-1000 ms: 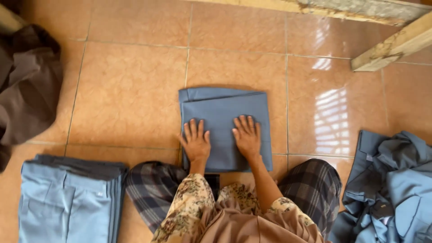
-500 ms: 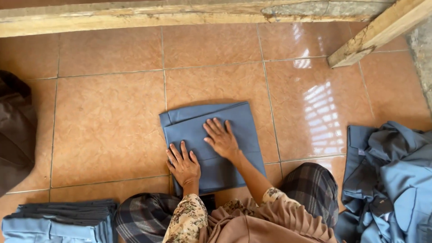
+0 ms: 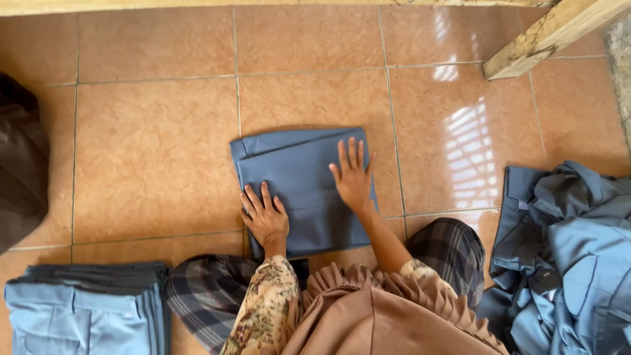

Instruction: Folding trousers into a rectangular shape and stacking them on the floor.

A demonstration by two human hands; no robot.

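Note:
A folded blue-grey garment (image 3: 297, 172) lies flat on the orange tiled floor in front of my knees. My left hand (image 3: 264, 215) rests palm down on its near left edge, fingers spread. My right hand (image 3: 352, 176) presses flat on the garment's right side, fingers pointing away from me. Neither hand grips anything. My patterned sleeves and a tan pleated cloth (image 3: 368, 315) cover my lap below.
A stack of folded light-blue garments (image 3: 85, 306) sits at the bottom left. A loose heap of blue-grey clothes (image 3: 565, 256) lies at the right. Dark brown cloth (image 3: 20, 164) is at the left edge. A wooden beam (image 3: 545, 36) slants across the top right corner.
My right hand has slid farther up and to the right across the garment. The left hand stays near the lower left edge. The camera view has shifted.

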